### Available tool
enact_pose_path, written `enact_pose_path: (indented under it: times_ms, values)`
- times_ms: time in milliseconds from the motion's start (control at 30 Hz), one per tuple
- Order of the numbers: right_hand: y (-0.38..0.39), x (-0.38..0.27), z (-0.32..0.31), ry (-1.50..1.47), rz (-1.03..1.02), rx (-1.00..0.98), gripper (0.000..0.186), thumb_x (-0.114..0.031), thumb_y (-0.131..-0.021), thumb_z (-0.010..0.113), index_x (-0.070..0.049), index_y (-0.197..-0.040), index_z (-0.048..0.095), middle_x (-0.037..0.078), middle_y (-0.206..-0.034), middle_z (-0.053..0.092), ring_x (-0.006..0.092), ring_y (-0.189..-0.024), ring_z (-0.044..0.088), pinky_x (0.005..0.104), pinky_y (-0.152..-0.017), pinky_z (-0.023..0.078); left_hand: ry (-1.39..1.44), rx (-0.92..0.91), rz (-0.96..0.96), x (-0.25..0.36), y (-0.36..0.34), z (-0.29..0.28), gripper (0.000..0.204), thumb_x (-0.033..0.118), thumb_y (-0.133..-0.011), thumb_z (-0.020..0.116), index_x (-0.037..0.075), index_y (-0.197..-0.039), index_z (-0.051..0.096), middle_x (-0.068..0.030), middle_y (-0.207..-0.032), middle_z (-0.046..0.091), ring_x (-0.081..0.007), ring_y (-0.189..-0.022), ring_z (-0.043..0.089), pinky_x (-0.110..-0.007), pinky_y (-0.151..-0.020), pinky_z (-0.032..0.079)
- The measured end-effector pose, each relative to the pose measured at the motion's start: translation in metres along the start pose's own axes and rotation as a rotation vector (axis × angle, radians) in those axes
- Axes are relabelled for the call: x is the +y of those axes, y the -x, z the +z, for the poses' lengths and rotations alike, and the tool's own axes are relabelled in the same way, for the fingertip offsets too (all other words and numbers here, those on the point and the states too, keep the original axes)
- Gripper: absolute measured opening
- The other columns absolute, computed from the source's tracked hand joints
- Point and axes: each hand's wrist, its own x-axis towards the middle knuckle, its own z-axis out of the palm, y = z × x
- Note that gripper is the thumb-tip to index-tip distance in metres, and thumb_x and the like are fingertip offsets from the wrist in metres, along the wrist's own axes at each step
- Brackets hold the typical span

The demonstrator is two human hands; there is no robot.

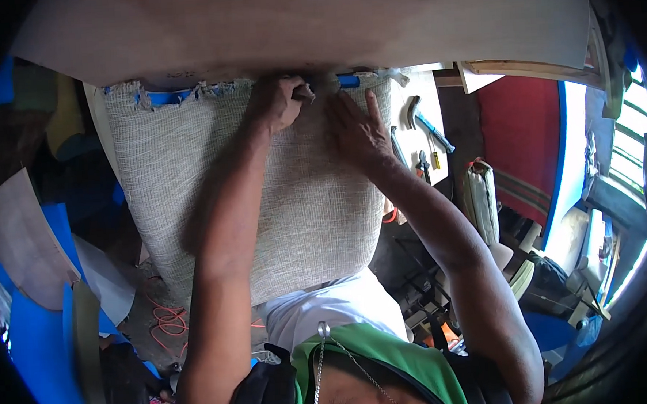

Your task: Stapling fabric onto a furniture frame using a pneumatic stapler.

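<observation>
A grey-beige woven fabric (295,218) covers a padded seat in front of me, its frayed far edge lying along a pale wooden board (300,28). My left hand (280,105) is closed on a bunched bit of that edge, near the board. Beside it, my right hand (360,130) lies flat on the fabric with its fingers stretched out, their tips close to the edge. Strips of blue material (168,97) show through gaps along the frayed edge. What lies under my fingers is hidden.
To the right, a hammer (431,127) with a blue handle, pliers (422,166) and a yellow-handled screwdriver (436,158) lie on a white surface (406,110). An orange cord (170,320) coils on the floor at left. A red cloth (518,144) hangs at right.
</observation>
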Motion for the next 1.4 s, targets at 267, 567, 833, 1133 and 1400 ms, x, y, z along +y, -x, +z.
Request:
enact_pose_path:
  times_ms: [267, 567, 833, 1133, 1400]
  values:
    - [-0.005, 0.002, 0.004, 0.008, 0.022, 0.002, 0.057, -0.04, -0.095, 0.051, -0.009, -0.142, 0.052, 0.006, -0.152, 0.046, 0.022, -0.145, 0.033, 0.0591, -0.12, 0.015, 0.032, 0.603, 0.104, 0.057, 0.06, 0.015, 0.03, 0.013, -0.09, 0.068, 0.003, -0.117, 0.062, -0.0167, -0.116, 0.064, -0.0379, -0.107, 0.06, -0.044, -0.094, 0.048]
    - [-0.009, -0.007, -0.01, 0.077, 0.031, -0.125, 0.06, -0.038, -0.095, 0.051, -0.008, -0.147, 0.047, 0.008, -0.155, 0.043, 0.0219, -0.148, 0.032, 0.0604, -0.12, 0.016, -0.417, 0.095, -0.019, 0.081, 0.169, 0.061, 0.063, 0.035, -0.097, 0.055, 0.001, -0.148, 0.041, -0.0181, -0.155, 0.04, -0.034, -0.145, 0.035, -0.048, -0.121, 0.023]
    - [-0.011, -0.004, -0.001, 0.038, 0.014, 0.033, 0.051, -0.033, -0.093, 0.052, -0.007, -0.137, 0.055, 0.009, -0.143, 0.052, 0.0249, -0.141, 0.038, 0.0616, -0.118, 0.02, -0.527, 0.147, 0.107, 0.058, 0.102, 0.056, 0.062, 0.029, -0.093, 0.05, -0.001, -0.147, 0.042, -0.0175, -0.152, 0.045, -0.0295, -0.143, 0.038, -0.043, -0.12, 0.023]
    - [-0.011, -0.002, -0.006, -0.071, 0.065, -0.019, 0.048, -0.028, -0.09, 0.052, -0.005, -0.131, 0.059, 0.012, -0.144, 0.051, 0.0284, -0.141, 0.038, 0.0574, -0.116, 0.024, -0.349, 0.202, 0.208, 0.053, 0.084, 0.05, 0.064, 0.026, -0.084, 0.062, -0.005, -0.138, 0.05, -0.0241, -0.142, 0.051, -0.0367, -0.137, 0.045, -0.047, -0.12, 0.026]
    - [-0.026, 0.017, -0.012, -0.318, 0.008, 0.013, 0.044, -0.026, -0.088, 0.054, -0.006, -0.127, 0.062, 0.014, -0.138, 0.057, 0.0287, -0.137, 0.043, 0.0486, -0.112, 0.03, -0.379, 0.205, 0.256, 0.057, 0.071, 0.044, 0.056, 0.022, -0.087, 0.059, -0.006, -0.135, 0.052, -0.0237, -0.134, 0.058, -0.0347, -0.132, 0.05, -0.043, -0.116, 0.033]
